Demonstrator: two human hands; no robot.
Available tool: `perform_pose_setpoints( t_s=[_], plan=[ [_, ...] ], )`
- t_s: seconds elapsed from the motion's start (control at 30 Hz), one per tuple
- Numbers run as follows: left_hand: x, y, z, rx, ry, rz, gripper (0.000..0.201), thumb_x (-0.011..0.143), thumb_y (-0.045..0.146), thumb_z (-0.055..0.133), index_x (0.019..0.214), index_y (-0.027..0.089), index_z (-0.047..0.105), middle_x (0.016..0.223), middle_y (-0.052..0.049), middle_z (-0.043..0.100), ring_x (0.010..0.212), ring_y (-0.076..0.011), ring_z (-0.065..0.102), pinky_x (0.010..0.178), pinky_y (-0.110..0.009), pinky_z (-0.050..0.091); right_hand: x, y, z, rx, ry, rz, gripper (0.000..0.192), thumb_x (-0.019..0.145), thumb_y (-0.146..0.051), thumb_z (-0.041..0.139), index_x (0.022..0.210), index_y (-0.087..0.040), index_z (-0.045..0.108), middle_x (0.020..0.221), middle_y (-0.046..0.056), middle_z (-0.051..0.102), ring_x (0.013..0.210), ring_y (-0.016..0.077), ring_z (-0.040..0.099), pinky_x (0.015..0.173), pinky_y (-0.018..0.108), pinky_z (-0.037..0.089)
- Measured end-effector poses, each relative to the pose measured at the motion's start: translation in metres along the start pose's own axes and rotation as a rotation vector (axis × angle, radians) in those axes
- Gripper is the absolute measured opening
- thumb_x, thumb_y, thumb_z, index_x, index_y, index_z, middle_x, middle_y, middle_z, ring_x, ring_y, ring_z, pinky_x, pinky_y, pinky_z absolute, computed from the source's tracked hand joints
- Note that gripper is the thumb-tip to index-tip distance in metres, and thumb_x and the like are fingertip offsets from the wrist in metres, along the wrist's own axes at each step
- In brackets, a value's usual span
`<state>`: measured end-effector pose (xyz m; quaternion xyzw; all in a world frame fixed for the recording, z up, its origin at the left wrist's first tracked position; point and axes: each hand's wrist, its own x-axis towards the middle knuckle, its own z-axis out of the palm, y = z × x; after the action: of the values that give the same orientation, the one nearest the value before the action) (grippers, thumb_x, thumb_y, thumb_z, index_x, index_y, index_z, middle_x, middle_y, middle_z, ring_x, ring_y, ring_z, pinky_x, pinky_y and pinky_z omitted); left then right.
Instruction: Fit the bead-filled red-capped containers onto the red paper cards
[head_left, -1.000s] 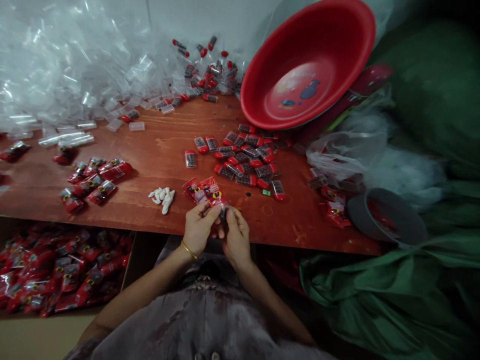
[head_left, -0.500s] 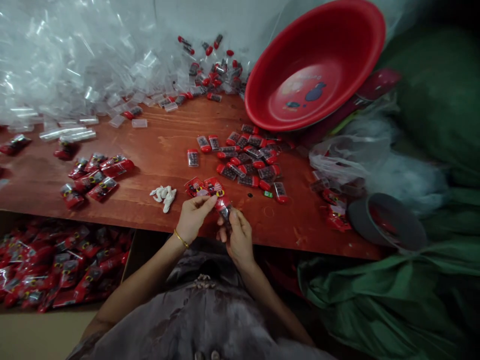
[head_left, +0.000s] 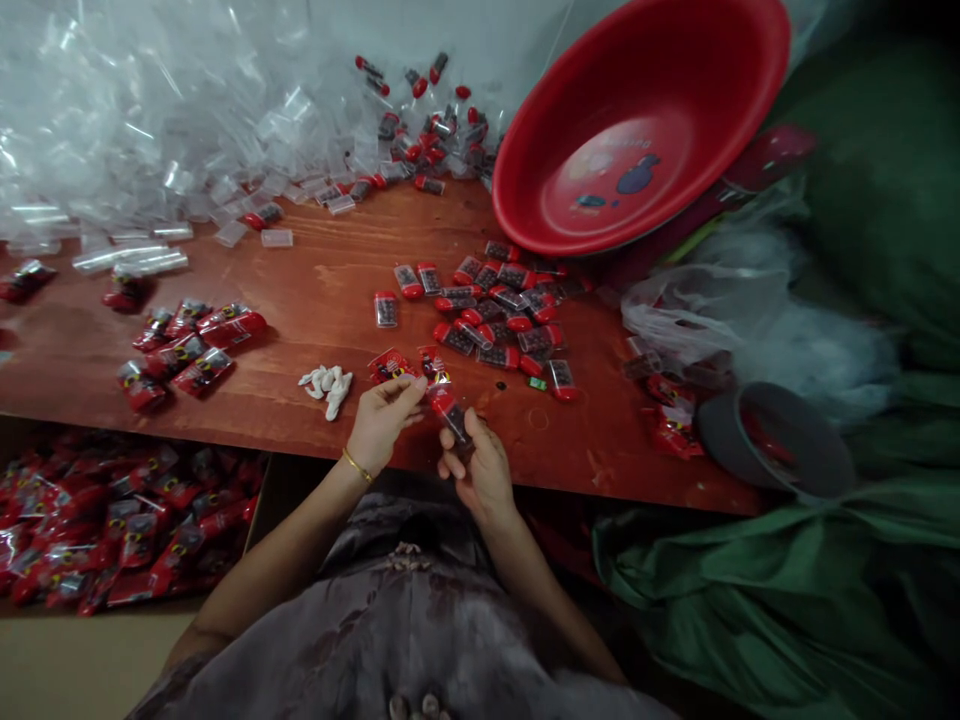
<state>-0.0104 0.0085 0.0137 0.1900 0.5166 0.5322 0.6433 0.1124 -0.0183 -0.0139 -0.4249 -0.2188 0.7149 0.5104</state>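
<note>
At the near edge of the brown table [head_left: 322, 290] my two hands meet over a small red-capped packet in a clear sleeve [head_left: 450, 412]. My right hand [head_left: 486, 478] grips its lower end. My left hand [head_left: 384, 420], with a gold bangle at the wrist, pinches the packet's upper red end. Just beyond my fingers lie red printed wrappers [head_left: 390, 365]. A small heap of white pieces [head_left: 328, 384] sits to the left of my left hand.
A pile of red-capped clear cases [head_left: 499, 315] lies mid-table below a tilted red basin [head_left: 637, 130]. Finished red packets [head_left: 187, 345] lie at left, more fill a box [head_left: 112, 530] below the table. Clear plastic sleeves [head_left: 150, 120] heap at the back. Green cloth [head_left: 787, 580] lies at right.
My hands have drawn slightly apart. The packet now stretches between them, tilted from upper left to lower right. The left hand has shifted up and left.
</note>
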Motion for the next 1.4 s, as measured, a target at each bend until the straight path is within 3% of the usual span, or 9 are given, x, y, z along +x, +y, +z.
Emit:
perform_pose_setpoints(
  t_s=[0.2, 0.33, 0.43, 0.5, 0.6, 0.73, 0.97, 1.2, 1.4],
  plan=[
    [0.005, 0.001, -0.004, 0.186, -0.069, 0.077, 0.043, 0.051, 0.050, 0.079, 0.066, 0.013, 0.066, 0.061, 0.000, 0.064, 0.054, -0.0093, 0.057, 0.056, -0.021, 0.046, 0.001, 0.001, -0.002, -0.096, -0.014, -0.096, 0.034, 0.076, -0.052, 0.061, 0.074, -0.019, 0.053, 0.055, -0.008, 0.055, 0.028, 0.0016, 0.033, 0.030, 0.016, 0.037],
    [0.011, 0.008, -0.006, 0.255, -0.042, 0.169, 0.039, 0.052, 0.046, 0.080, 0.062, 0.012, 0.065, 0.060, 0.001, 0.063, 0.053, -0.0080, 0.054, 0.054, -0.020, 0.045, 0.000, 0.000, -0.014, -0.376, -0.043, -0.234, 0.027, 0.083, -0.046, 0.054, 0.090, -0.019, 0.058, 0.060, -0.006, 0.059, 0.033, 0.0036, 0.040, 0.034, 0.017, 0.036],
    [0.015, 0.015, -0.009, 0.143, 0.031, 0.029, 0.043, 0.046, 0.047, 0.082, 0.063, 0.013, 0.062, 0.059, 0.000, 0.064, 0.051, -0.0098, 0.057, 0.052, -0.021, 0.047, -0.003, -0.005, -0.026, -0.690, -0.085, -0.385, 0.029, 0.089, -0.038, 0.048, 0.109, -0.021, 0.058, 0.067, -0.002, 0.062, 0.047, 0.0078, 0.053, 0.049, 0.021, 0.046],
    [0.015, 0.017, -0.010, 0.089, 0.049, -0.066, 0.047, 0.042, 0.048, 0.083, 0.066, 0.013, 0.062, 0.060, -0.002, 0.065, 0.052, -0.0114, 0.060, 0.051, -0.022, 0.048, -0.006, -0.012, -0.030, -0.886, -0.123, -0.538, 0.032, 0.091, -0.033, 0.044, 0.120, -0.023, 0.055, 0.080, 0.001, 0.064, 0.068, 0.0123, 0.061, 0.066, 0.027, 0.051],
    [0.014, 0.015, -0.010, 0.047, 0.027, -0.101, 0.048, 0.042, 0.047, 0.084, 0.070, 0.014, 0.062, 0.066, -0.003, 0.068, 0.055, -0.0122, 0.062, 0.051, -0.021, 0.049, -0.008, -0.021, -0.032, -1.084, -0.201, -0.783, 0.037, 0.091, -0.025, 0.044, 0.126, -0.026, 0.052, 0.105, 0.007, 0.059, 0.097, 0.0179, 0.058, 0.085, 0.035, 0.048],
    [0.010, 0.011, -0.007, 0.032, 0.006, -0.093, 0.045, 0.044, 0.044, 0.084, 0.069, 0.014, 0.062, 0.067, -0.002, 0.068, 0.056, -0.0123, 0.063, 0.054, -0.023, 0.051, -0.005, -0.027, -0.032, -1.155, -0.282, -0.977, 0.045, 0.087, -0.016, 0.049, 0.130, -0.028, 0.049, 0.110, 0.009, 0.050, 0.102, 0.0192, 0.053, 0.087, 0.037, 0.048],
    [0.005, 0.010, -0.004, 0.103, -0.008, -0.042, 0.043, 0.041, 0.042, 0.085, 0.064, 0.012, 0.063, 0.058, 0.000, 0.065, 0.051, -0.0087, 0.059, 0.051, -0.019, 0.048, 0.003, -0.025, -0.036, -1.211, -0.311, -1.067, 0.052, 0.084, -0.010, 0.053, 0.131, -0.031, 0.048, 0.116, 0.009, 0.046, 0.105, 0.0200, 0.051, 0.087, 0.038, 0.048],
    [0.003, 0.003, -0.002, 0.040, -0.074, -0.090, 0.046, 0.039, 0.039, 0.086, 0.073, 0.012, 0.069, 0.070, -0.002, 0.070, 0.057, -0.0092, 0.062, 0.056, -0.020, 0.051, 0.005, -0.024, -0.033, -1.158, -0.241, -1.081, 0.051, 0.085, -0.010, 0.053, 0.132, -0.030, 0.047, 0.114, 0.009, 0.047, 0.104, 0.0195, 0.052, 0.088, 0.038, 0.049],
    [0.002, -0.008, 0.002, 0.014, -0.071, -0.184, 0.048, 0.039, 0.042, 0.086, 0.070, 0.011, 0.066, 0.062, -0.002, 0.068, 0.053, -0.0102, 0.061, 0.055, -0.022, 0.052, 0.006, -0.016, -0.026, -1.209, -0.093, -1.127, 0.045, 0.087, -0.012, 0.049, 0.130, -0.026, 0.050, 0.112, 0.010, 0.050, 0.102, 0.0191, 0.055, 0.086, 0.035, 0.051]
  ],
)
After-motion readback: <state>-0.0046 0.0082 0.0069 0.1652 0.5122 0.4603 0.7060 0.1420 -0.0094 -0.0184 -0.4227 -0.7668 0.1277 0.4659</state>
